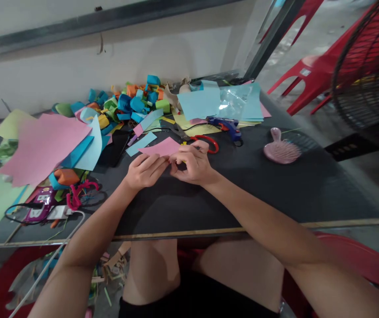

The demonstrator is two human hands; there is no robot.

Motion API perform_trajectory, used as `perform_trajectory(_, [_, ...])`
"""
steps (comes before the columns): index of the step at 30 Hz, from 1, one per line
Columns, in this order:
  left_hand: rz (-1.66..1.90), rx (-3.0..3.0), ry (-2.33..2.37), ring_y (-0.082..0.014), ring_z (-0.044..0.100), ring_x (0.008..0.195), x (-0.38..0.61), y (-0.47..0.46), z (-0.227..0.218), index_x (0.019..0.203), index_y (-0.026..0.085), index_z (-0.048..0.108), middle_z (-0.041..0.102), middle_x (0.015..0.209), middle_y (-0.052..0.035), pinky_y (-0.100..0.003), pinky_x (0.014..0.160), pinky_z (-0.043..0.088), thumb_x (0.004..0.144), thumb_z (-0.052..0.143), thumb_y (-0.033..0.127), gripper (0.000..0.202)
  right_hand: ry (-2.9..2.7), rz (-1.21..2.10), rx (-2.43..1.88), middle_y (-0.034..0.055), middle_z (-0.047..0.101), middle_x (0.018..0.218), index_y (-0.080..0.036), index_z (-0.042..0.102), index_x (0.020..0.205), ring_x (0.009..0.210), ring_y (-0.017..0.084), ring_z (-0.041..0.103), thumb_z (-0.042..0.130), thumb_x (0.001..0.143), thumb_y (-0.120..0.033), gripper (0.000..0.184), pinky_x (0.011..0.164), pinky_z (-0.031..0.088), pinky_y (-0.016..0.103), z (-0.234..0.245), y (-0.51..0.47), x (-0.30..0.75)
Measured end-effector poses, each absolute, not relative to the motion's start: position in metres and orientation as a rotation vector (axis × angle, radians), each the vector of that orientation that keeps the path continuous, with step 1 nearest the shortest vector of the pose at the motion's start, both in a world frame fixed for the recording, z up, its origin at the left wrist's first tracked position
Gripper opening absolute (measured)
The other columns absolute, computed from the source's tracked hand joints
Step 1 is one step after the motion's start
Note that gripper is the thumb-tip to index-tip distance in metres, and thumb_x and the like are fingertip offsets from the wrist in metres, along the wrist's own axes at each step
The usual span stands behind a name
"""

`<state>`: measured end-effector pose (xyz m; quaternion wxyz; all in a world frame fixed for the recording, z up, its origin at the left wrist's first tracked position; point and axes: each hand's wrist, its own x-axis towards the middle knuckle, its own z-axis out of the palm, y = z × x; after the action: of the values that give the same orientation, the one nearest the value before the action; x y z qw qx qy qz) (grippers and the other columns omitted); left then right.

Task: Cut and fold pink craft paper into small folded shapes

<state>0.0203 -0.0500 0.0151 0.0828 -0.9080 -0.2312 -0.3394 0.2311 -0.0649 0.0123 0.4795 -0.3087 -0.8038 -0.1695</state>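
A piece of pink paper [163, 146] shows just beyond my fingertips, above the dark tabletop. My left hand [147, 171] is closed, its fingers pressed together on the paper's near edge. Against it, my right hand [193, 164] makes a pinch with thumb and finger at the same edge; a small bit of yellow shows between its fingers, too small to name. The fingers hide the paper's lower part. Right behind the right hand lie scissors with red handles [213, 145]. A light blue paper strip [141, 144] lies beyond my left hand.
Coloured folded paper pieces [133, 104] are heaped by the wall. Pink sheets [43, 145] cover the left side, near a purple device [42, 205] with cables. A blue glue gun [229, 128], light blue sheets [199, 104] and a pink hairbrush [280, 150] lie rightward. A fan [371, 66] stands beyond.
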Motion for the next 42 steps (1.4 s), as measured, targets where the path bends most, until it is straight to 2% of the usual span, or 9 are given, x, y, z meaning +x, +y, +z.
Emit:
perform_trajectory(6, [-0.885, -2.608, -0.682, -0.0155, 0.07, 0.087, 0.023, -0.054, 0.018, 0.105, 0.032, 0.073, 0.077, 0.098, -0.0002, -0.03, 0.079, 0.053, 0.095, 0.052, 0.025, 0.024, -1.908, -0.383, -0.686, -0.0093, 0.065, 0.072, -0.026, 0.039, 0.091, 0.07, 0.014, 0.063, 0.057, 0.074, -0.01, 0.03, 0.083, 0.031, 0.036, 0.015, -0.066, 0.229])
perform_trajectory(13, [-0.983, -2.638, -0.89, -0.0173, 0.069, 0.086, 0.02, -0.053, 0.018, 0.105, 0.031, 0.073, 0.077, 0.099, -0.0021, -0.032, 0.075, 0.051, 0.097, 0.049, 0.035, 0.026, -1.895, -0.335, -0.819, -0.0102, 0.065, 0.069, -0.026, 0.037, 0.088, 0.071, 0.016, 0.063, 0.055, 0.072, -0.015, 0.027, 0.085, 0.031, 0.037, 0.011, -0.061, 0.235])
perform_trajectory(20, [-1.093, -2.618, -0.85, -0.0169, 0.068, 0.093, 0.015, -0.049, 0.01, 0.112, 0.035, 0.07, 0.076, 0.104, -0.0002, -0.033, 0.081, 0.046, 0.096, 0.051, 0.033, 0.025, -1.865, -0.379, -0.853, -0.0089, 0.065, 0.068, -0.026, 0.036, 0.085, 0.067, 0.016, 0.061, 0.055, 0.072, -0.016, 0.025, 0.086, 0.031, 0.039, 0.009, -0.054, 0.24])
perform_trajectory(27, [-0.994, -2.52, -0.83, -0.0176, 0.066, 0.096, 0.012, -0.044, 0.006, 0.113, 0.033, 0.07, 0.076, 0.103, -0.0009, -0.034, 0.083, 0.047, 0.095, 0.051, 0.029, 0.026, -1.906, -0.286, -0.985, -0.0073, 0.066, 0.072, -0.026, 0.035, 0.082, 0.072, 0.018, 0.062, 0.054, 0.07, -0.017, 0.025, 0.091, 0.03, 0.04, 0.004, -0.048, 0.245])
perform_trajectory(35, [-1.067, -2.486, -0.92, -0.0183, 0.068, 0.085, 0.013, -0.045, 0.015, 0.101, 0.032, 0.074, 0.077, 0.095, -0.0008, -0.035, 0.074, 0.048, 0.093, 0.057, 0.031, 0.019, -1.832, -0.243, -0.935, -0.0064, 0.064, 0.072, -0.026, 0.035, 0.084, 0.072, 0.018, 0.061, 0.055, 0.068, -0.015, 0.028, 0.088, 0.034, 0.04, -0.001, -0.043, 0.249])
perform_trajectory(42, [-1.068, -2.362, -0.811, -0.0179, 0.067, 0.08, 0.015, -0.045, 0.016, 0.099, 0.032, 0.075, 0.078, 0.093, 0.001, -0.036, 0.069, 0.047, 0.091, 0.059, 0.024, 0.019, -1.853, -0.22, -1.093, -0.0057, 0.064, 0.072, -0.026, 0.036, 0.08, 0.073, 0.018, 0.062, 0.055, 0.067, -0.017, 0.025, 0.092, 0.035, 0.045, 0.0, -0.037, 0.256])
